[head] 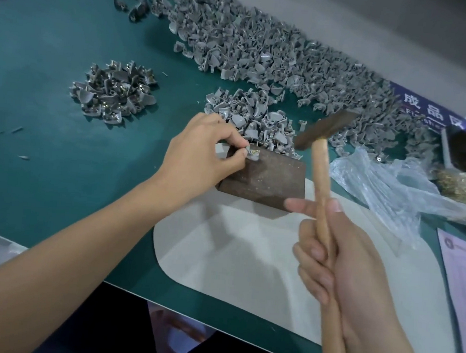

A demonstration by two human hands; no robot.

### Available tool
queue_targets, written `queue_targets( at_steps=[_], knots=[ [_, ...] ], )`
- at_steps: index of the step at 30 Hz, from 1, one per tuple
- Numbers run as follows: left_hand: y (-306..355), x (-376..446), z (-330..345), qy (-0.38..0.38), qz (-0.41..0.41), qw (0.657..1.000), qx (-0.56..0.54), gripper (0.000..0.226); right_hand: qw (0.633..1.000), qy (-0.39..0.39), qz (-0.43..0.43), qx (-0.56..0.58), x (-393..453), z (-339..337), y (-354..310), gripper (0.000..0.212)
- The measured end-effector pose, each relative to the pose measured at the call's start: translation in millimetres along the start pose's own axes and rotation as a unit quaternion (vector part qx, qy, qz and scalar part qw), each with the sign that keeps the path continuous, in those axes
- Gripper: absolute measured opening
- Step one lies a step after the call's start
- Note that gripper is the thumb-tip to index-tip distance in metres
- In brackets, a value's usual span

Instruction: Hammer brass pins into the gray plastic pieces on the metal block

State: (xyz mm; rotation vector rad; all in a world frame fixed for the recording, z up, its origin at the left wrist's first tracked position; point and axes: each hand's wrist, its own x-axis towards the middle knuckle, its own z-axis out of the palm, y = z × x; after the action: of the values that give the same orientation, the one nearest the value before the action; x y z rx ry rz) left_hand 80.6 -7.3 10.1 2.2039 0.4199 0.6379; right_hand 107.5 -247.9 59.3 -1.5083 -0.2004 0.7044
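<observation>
Left hand (209,150) pinching a gray plastic piece (251,156) with brass pin (253,151) on the metal block's (267,178) ten o'clock corner; right hand (338,269) wrapped around the hammer (322,166) handle. Head raised, blurred, at two o'clock from the pin, handle running toward six o'clock.

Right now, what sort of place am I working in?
Probably a factory assembly bench: heaps of identical gray plastic pieces on a green work mat, a blue finished-goods zone sign, and a hammer over a metal block.
</observation>
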Motion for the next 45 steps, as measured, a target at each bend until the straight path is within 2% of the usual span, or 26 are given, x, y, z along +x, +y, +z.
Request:
queue_targets(
  at_steps=[2, 5, 9, 11, 13, 16, 19, 25, 28, 31, 34, 36, 40, 45],
  knots=[
    [0.4, 0.0, 0.4, 0.006, 0.004, 1.0, 0.005, 0.002, 0.986, 0.099, -0.056, -0.121, 6.7, -14.2, 7.7, 0.032],
    [-1.6, 0.0, 1.7, 0.02, 0.014, 1.0, 0.014, 0.004, 0.931, 0.197, -0.065, -0.301, 22.9, -33.2, 22.7, 0.028],
    [-5.3, 0.5, 3.3, 0.047, 0.045, 0.998, 0.001, 0.004, 0.893, 0.225, -0.08, -0.381, 29.2, -38.9, 30.6, 0.036],
    [-6.5, 1.1, 4.1, 0.072, 0.052, 0.996, -0.009, 0.006, 0.861, 0.218, -0.102, -0.449, 28.4, -35.4, 30.5, 0.026],
    [-6.9, 2.0, 3.9, 0.084, 0.054, 0.995, -0.019, 0.008, 0.849, 0.208, -0.104, -0.475, 29.3, -26.4, 28.1, 0.014],
    [-5.4, 0.8, 2.8, 0.097, 0.07, 0.993, -0.015, 0.007, 0.839, 0.232, -0.165, -0.464, 35.4, -8.0, 17.1, 0.027],
    [-1.7, -4.6, 0.6, 0.118, 0.094, 0.989, -0.001, 0.006, 0.828, 0.174, -0.275, -0.457, 50.0, 19.8, 1.7, 0.026],
    [-17.8, -21.6, -34.2, 0.174, 0.175, 0.964, 0.101, 0.009, 0.846, -0.013, -0.352, -0.4, 84.1, 80.7, -12.0, 0.022],
    [-37.7, -33.2, -62.6, 0.206, 0.18, 0.95, 0.15, 0.006, 0.807, -0.073, -0.399, -0.429, 100.5, 102.8, -16.2, 0.01],
    [-55.9, -45.5, -84.3, 0.212, 0.137, 0.955, 0.155, 0.009, 0.76, -0.143, -0.415, -0.48, 113.4, 129.4, -20.5, 0.006],
    [-69.2, -48.8, -99.0, 0.204, 0.099, 0.962, 0.153, 0.011, 0.701, -0.175, -0.442, -0.532, 125.8, 154.0, -23.4, 0.004],
    [-77.4, -47.5, -107.8, 0.183, 0.093, 0.964, 0.168, 0.011, 0.675, -0.185, -0.452, -0.553, 133.6, 165.9, -25.2, 0.005],
    [-90.2, -47.3, -121.5, 0.155, 0.067, 0.964, 0.206, 0.011, 0.643, -0.208, -0.458, -0.577, 147.7, 183.4, -23.2, 0.008],
    [-95.3, -42.7, -125.2, 0.124, 0.001, 0.964, 0.237, 0.016, 0.634, -0.212, -0.441, -0.599, 165.3, 197.1, -17.7, 0.009]
  ],
)
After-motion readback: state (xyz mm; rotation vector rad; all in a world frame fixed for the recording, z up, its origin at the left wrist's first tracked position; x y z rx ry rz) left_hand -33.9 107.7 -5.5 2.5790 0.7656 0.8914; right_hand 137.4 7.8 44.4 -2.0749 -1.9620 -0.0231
